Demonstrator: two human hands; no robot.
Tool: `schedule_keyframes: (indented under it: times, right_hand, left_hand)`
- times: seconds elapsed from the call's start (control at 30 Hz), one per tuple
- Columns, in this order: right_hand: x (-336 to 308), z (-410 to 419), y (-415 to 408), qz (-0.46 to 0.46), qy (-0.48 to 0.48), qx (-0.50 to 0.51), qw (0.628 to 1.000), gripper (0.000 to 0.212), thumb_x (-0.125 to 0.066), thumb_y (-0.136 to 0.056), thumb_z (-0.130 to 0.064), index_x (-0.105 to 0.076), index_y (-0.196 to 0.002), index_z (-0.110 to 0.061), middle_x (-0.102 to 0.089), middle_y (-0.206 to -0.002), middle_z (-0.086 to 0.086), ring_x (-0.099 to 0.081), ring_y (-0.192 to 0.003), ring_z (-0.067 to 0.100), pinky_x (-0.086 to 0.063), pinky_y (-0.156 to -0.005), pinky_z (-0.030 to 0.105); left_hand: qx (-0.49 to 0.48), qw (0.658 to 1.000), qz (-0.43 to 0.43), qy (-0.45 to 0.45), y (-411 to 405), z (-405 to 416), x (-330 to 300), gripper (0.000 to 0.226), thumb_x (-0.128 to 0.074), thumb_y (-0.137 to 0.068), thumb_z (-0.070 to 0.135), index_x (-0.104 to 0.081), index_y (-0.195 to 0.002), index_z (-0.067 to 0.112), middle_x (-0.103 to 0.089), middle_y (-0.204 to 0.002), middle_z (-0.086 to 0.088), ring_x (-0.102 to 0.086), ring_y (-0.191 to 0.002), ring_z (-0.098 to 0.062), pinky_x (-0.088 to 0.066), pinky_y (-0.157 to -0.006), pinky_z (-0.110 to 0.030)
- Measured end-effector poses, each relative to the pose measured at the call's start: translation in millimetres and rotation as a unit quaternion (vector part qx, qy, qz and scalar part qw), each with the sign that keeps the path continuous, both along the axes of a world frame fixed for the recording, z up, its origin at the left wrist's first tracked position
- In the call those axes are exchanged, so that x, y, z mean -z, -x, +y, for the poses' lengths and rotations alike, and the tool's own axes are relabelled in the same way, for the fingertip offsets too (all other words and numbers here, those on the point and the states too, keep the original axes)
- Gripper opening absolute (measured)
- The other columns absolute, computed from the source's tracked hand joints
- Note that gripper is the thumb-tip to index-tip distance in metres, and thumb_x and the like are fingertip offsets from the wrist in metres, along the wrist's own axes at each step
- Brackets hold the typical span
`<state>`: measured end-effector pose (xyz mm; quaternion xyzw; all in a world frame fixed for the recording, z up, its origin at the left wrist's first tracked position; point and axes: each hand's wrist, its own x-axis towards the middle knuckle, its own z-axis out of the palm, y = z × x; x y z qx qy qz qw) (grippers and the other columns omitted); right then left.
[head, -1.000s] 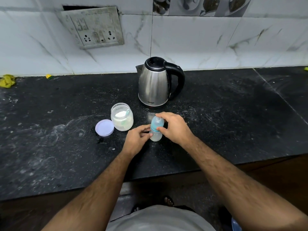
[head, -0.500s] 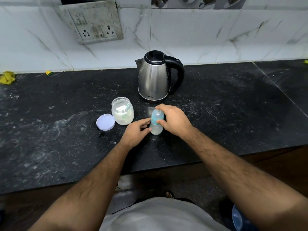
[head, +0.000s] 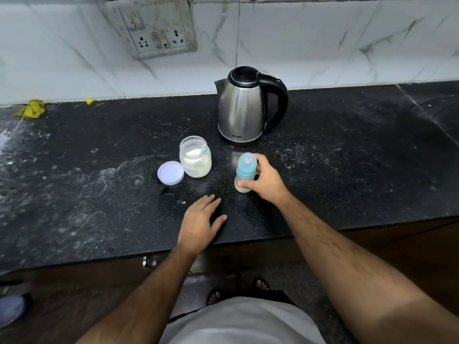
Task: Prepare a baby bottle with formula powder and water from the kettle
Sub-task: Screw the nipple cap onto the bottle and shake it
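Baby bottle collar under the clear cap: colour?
Light blue, on the baby bottle; head view.

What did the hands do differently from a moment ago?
The left hand let go of the baby bottle and pulled back toward the counter edge, fingers open. The right hand keeps its grip on the bottle, which still stands upright in about the same place. The kettle, the open powder jar and its lid have not moved.
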<state>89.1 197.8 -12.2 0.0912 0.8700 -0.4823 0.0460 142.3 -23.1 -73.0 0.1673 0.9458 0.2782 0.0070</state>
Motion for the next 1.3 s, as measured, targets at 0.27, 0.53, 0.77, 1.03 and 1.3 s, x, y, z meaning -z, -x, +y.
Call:
schedule_keyframes:
  times: [0.27, 0.53, 0.77, 1.03, 1.3]
  right_hand:
    - [-2, 9, -4, 0.045, 0.083, 0.039, 0.995, 0.052, -0.085, -0.067, -0.023, -0.055, -0.110, -0.025, -0.069, -0.114, -0.003, -0.067, -0.105, 0.013, -0.053, -0.098, 0.042]
    - [-20, 40, -23, 0.085, 0.163, 0.086, 0.979, 0.049, -0.076, -0.071, -0.035, -0.054, -0.114, -0.029, -0.072, -0.110, -0.002, -0.071, -0.099, 0.013, -0.056, -0.094, 0.045]
    - [-27, 62, -35, 0.082, 0.202, 0.055, 0.974, 0.055, -0.070, -0.089, -0.013, -0.041, -0.134, -0.023, -0.068, -0.112, 0.008, -0.071, -0.096, 0.014, -0.057, -0.073, 0.031]
    - [-46, 79, -41, 0.057, 0.241, 0.058, 0.967, 0.094, -0.069, -0.091, -0.015, -0.004, -0.154, -0.040, -0.067, -0.116, 0.003, -0.072, -0.100, 0.016, -0.063, -0.068, 0.046]
    - [-59, 75, -43, 0.065, 0.251, 0.041, 0.965, 0.083, -0.068, -0.092, -0.015, -0.015, -0.153, -0.036, -0.070, -0.106, 0.013, -0.073, -0.097, 0.024, -0.062, -0.065, 0.048]
  left_hand:
    - [0.029, 0.991, -0.025, 0.125, 0, 22, -7, 0.094, -0.012, -0.079, 0.076, -0.032, -0.153, 0.021, -0.022, -0.163, -0.005, -0.011, -0.153, -0.021, -0.004, -0.124, -0.041]
    - [0.021, 0.987, -0.025, 0.159, -4, 38, 2, 0.096, -0.006, -0.081, 0.077, -0.022, -0.156, 0.019, -0.012, -0.166, -0.008, 0.000, -0.154, -0.023, 0.001, -0.123, -0.042]
    - [-0.009, 0.986, -0.028, 0.163, 0, 41, 12, 0.112, 0.013, -0.074, 0.086, -0.021, -0.156, 0.019, -0.011, -0.166, -0.008, 0.001, -0.154, -0.025, -0.001, -0.124, -0.044]
    - [-0.025, 0.985, -0.016, 0.172, 0, 41, 19, 0.107, 0.005, -0.077, 0.087, -0.020, -0.157, 0.021, -0.008, -0.166, -0.004, 0.004, -0.154, -0.019, 0.002, -0.125, -0.042]
    - [-0.025, 0.983, -0.020, 0.178, 0, 40, 15, 0.093, -0.010, -0.083, 0.080, -0.020, -0.157, 0.023, -0.007, -0.166, -0.003, 0.005, -0.154, -0.018, 0.004, -0.124, -0.040]
